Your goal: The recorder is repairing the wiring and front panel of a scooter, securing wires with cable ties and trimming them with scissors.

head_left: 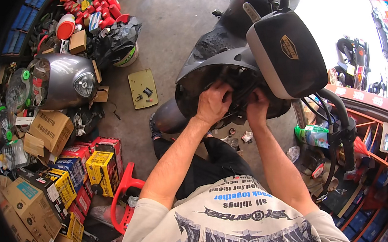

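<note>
Both my hands reach into the opened front of a dark grey scooter (205, 48). My left hand (215, 100) has its fingers curled among dark parts in the cavity. Whatever it pinches is hidden in shadow. Beside it, my right hand (258, 105) is closed near the cavity's right side, its fingertips partly hidden behind black parts. What that hand grips cannot be made out. A large black-and-white box-shaped piece (287, 54) juts up just right of my hands, by the handlebar (342, 118) with its cables.
A yellowish tray (144, 98) with small parts lies on the floor to the left. Further left sit a grey headlight cowl (67, 80), cardboard boxes (49, 130) and a red plastic chair (122, 205). Red bottles (104, 7) pile up behind. An orange-framed rack (371, 124) stands at right.
</note>
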`<action>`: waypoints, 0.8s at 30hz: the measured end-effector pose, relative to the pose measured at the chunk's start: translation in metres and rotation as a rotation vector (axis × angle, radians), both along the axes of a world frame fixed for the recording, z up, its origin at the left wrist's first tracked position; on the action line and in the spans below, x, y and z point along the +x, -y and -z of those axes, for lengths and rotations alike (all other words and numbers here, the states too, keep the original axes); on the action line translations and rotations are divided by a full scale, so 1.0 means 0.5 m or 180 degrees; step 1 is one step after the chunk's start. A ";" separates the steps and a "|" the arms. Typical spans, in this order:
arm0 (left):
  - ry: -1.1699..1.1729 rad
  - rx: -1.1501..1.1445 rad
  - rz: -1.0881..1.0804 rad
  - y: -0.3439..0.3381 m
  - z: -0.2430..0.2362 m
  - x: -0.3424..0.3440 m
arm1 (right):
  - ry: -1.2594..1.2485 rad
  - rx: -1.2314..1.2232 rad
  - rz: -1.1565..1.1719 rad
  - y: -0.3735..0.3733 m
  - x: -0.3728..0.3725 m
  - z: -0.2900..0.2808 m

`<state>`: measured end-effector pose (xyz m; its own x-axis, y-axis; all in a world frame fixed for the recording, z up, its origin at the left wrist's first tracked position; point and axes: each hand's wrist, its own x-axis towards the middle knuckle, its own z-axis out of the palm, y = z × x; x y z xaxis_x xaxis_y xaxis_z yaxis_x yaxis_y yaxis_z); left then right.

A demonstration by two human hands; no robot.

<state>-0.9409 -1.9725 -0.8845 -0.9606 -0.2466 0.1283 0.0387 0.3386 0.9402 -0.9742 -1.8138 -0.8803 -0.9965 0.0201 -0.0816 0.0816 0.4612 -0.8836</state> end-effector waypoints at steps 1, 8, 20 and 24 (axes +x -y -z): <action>0.0008 -0.0005 0.0082 0.003 -0.004 -0.003 | 0.0133 0.0049 0.0020 0.001 0.000 -0.006; -0.0158 0.0133 0.0520 0.023 0.018 -0.017 | 0.0077 -0.0102 -0.0017 -0.005 -0.001 0.004; -0.0270 0.0101 0.0498 0.019 0.011 -0.016 | 0.0782 -0.0901 -0.0226 -0.017 0.000 0.020; -0.0264 -0.0034 0.0309 0.001 0.017 -0.002 | 0.1194 -0.0985 -0.0234 -0.028 0.001 0.025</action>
